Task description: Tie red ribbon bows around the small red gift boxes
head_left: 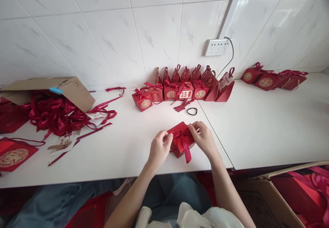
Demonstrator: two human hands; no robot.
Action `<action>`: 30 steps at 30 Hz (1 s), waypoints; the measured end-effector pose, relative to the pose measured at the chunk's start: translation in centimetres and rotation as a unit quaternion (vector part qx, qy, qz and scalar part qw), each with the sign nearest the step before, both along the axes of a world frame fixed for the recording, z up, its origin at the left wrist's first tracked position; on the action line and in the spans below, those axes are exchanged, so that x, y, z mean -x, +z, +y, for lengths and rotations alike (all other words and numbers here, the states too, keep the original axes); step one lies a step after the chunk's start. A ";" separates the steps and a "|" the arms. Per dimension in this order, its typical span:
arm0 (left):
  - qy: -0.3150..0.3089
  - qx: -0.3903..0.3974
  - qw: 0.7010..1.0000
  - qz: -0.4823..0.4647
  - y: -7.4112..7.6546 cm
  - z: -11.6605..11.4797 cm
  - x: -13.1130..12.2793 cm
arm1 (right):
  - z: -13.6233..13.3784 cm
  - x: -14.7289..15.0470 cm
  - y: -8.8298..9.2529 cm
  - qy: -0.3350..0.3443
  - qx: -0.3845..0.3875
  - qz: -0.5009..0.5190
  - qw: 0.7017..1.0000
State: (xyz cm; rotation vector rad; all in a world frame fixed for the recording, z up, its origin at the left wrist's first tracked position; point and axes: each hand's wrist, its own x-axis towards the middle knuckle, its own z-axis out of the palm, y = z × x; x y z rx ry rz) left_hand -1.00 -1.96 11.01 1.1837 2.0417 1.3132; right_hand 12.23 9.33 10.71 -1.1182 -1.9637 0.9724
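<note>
A small red gift box (177,150) sits on the white table in front of me, with a dark red ribbon (185,147) across its top and a tail hanging down its front. At the box's left side, my left hand (160,147) has thumb and fingers closed on the ribbon. On the opposite side my right hand (202,137) pinches the ribbon near the top right corner. The fingertips hide parts of the ribbon, so its exact shape there cannot be made out. Just behind the box lies a black hair tie (192,111) beside a loose ribbon piece (183,106).
Several red gift boxes (171,92) stand in a row by the tiled wall, with more boxes (267,80) at right. A tipped cardboard box (77,92) spills ribbons (56,115) at left. Another carton (257,200) is below right. A power strip (217,47) hangs on the wall.
</note>
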 end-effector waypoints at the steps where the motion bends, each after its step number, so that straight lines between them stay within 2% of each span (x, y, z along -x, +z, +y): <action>1: 0.003 -0.006 1.000 -0.007 0.0 -0.1 -0.1 | -0.1 0.0 -0.2 -0.004 -0.002 0.023 1.000; 4: 0.023 -0.027 0.999 -0.032 -0.4 -0.4 -0.8 | -0.5 0.1 -0.7 0.001 0.009 0.100 0.995; 8: 0.062 -0.055 0.995 -0.062 -1.7 -0.7 -2.3 | -1.1 0.7 -1.2 -0.010 0.108 0.176 0.978; 12: 0.087 -0.077 0.989 -0.093 -2.8 -0.5 -3.4 | -1.7 1.0 -1.5 -0.045 0.156 0.207 0.965; 22: 0.125 -0.089 0.976 -0.152 -3.3 0.5 -3.2 | -2.4 1.2 -1.9 -0.078 0.223 0.257 0.937; 25: 0.100 -0.072 0.977 -0.176 -3.3 0.5 -2.3 | -1.7 0.3 -2.2 -0.025 0.250 0.259 0.933; 30: 0.058 -0.041 0.979 -0.192 -2.5 -0.1 -0.3 | 1.6 -3.3 -3.4 0.187 0.188 0.273 0.925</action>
